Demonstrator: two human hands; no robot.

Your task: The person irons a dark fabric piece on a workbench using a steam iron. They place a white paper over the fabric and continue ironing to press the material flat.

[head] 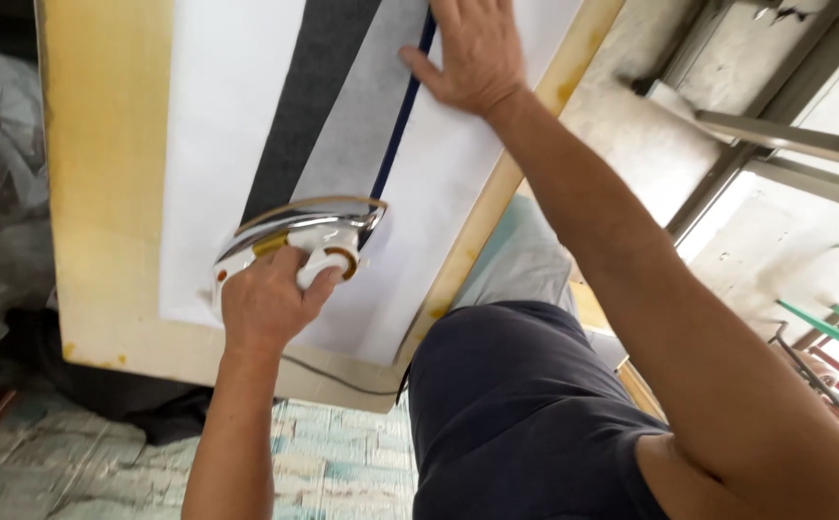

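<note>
White iron (299,236) clenched tight in the left hand (265,303), sitting on the near end of the grey strip (309,96); presses the right hand (477,53) flat and open on the strip's far end. Could scorch the strip if left still too long, or slide up and burn that flat hand. No boxes or bins near the strip.

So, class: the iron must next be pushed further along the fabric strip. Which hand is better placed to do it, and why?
Probably the left hand: it already grips the iron by its handle. The right hand lies flat on the fabric strip, pinning it further up the board.
</note>
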